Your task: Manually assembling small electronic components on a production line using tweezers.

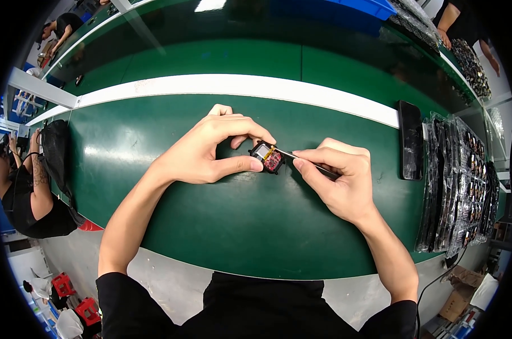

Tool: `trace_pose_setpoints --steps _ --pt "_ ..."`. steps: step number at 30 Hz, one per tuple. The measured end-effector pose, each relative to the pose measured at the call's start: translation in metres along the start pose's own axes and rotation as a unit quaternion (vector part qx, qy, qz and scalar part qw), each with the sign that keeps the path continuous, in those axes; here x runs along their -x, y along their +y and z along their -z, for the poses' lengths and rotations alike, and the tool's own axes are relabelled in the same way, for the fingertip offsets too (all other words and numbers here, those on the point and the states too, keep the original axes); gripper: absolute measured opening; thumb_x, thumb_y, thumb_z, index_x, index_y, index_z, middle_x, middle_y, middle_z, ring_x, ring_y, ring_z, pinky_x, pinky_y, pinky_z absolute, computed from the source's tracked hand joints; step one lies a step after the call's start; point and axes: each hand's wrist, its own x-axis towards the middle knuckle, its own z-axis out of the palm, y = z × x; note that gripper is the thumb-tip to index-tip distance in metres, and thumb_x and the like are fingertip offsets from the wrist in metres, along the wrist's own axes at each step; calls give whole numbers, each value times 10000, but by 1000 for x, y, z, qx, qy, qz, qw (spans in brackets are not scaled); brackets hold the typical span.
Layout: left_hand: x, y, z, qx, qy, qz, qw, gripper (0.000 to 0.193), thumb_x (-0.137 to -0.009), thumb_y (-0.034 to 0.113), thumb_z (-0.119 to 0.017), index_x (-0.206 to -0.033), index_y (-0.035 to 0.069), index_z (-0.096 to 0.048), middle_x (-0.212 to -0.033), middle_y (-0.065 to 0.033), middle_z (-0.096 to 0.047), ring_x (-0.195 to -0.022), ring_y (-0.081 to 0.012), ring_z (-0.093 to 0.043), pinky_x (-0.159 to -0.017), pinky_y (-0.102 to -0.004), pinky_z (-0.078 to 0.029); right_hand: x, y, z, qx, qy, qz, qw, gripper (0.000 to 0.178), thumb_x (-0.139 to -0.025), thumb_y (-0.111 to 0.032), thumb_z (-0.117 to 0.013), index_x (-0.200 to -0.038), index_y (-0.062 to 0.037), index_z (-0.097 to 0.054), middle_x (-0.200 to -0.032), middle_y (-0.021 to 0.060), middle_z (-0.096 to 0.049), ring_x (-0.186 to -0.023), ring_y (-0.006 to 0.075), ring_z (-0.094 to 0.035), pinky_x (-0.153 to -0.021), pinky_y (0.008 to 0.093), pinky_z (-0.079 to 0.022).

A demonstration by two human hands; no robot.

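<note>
Between thumb and forefinger, my left hand [225, 144] grips a small black smartwatch-like case [268, 157] over the green table. Its open side shows a red circuit board, a silvery block and a yellowish strip. My right hand [338, 172] pinches a thin metal tool [286, 152], probably tweezers, and its tip touches or nearly touches the case beside the yellowish strip. The rest of that tool is partly hidden by my right fingers, so its exact kind is hard to make out.
A black phone [410, 140] lies to the right. Beside it stand stacked clear plastic trays [456, 183] holding small parts. A white rail [227, 85] crosses the table's far side, with a blue bin [369, 7] beyond. Near a black bag [56, 155], another person sits at left.
</note>
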Motion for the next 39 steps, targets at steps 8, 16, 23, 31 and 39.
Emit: trace_pose_setpoints --steps 8,16,23,31,39 --pt "0 0 1 -15 -8 4 1000 437 -816 160 -941 -1235 110 -830 -996 17 -746 -801 -163 -487 -954 -366 -342 2 5 -2 -8 0 18 1000 143 -909 30 -847 -1048 8 -874 -705 54 -662 -574 105 -553 -518 301 -373" --pt "0 2 1 -23 -16 7 1000 433 -819 158 -932 -1239 109 -837 -1005 16 -750 -815 -173 -481 -957 -372 -347 3 6 -2 -3 0 31 1000 166 -901 38 -855 -1059 -4 -883 -711 51 -669 -593 102 -564 -528 295 -376" --pt "1 2 2 -29 -16 8 999 435 -829 171 -930 -1251 119 -841 -1015 13 -755 -823 -174 -472 -950 -372 -352 2 6 -2 -9 -18 29 999 167 -892 41 -852 -1050 -3 -881 -725 56 -691 -594 106 -573 -530 292 -394" --pt "1 4 2 -27 -16 11 999 426 -830 195 -935 -1240 117 -848 -987 11 -747 -823 -176 -463 -936 -363 -349 3 6 -1 -1 -20 24 1000 171 -889 40 -856 -1051 -7 -884 -740 59 -712 -604 105 -595 -528 283 -408" --pt "1 5 -1 -25 -8 2 1000 433 -817 196 -933 -1232 106 -848 -976 -3 -744 -819 -182 -468 -905 -357 -350 4 5 -1 -2 -19 30 999 165 -891 43 -855 -1047 -2 -880 -732 72 -712 -593 115 -598 -523 289 -410"
